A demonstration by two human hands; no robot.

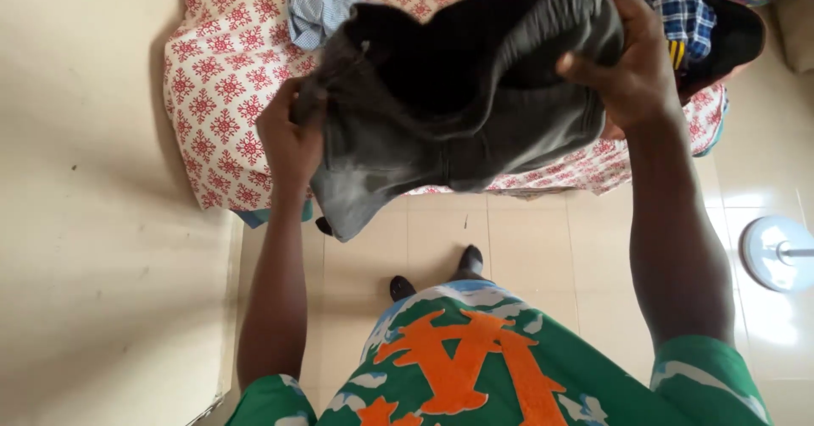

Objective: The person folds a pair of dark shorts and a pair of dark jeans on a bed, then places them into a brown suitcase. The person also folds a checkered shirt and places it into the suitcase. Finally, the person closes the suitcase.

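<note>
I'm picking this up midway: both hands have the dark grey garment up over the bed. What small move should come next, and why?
Probably draw the hands apart to pull it taut. The left hand and right hand each grip an edge of the dark grey garment, which hangs bunched and sagging between them above the red-and-white patterned bed cover. Spreading it would likely show its shape before laying it down.

Both hands, the left hand [288, 142] and the right hand [632, 70], grip a dark grey garment [458, 95] (bunched, one corner drooping) above a bed [212, 95] with red-patterned sheet.
</note>
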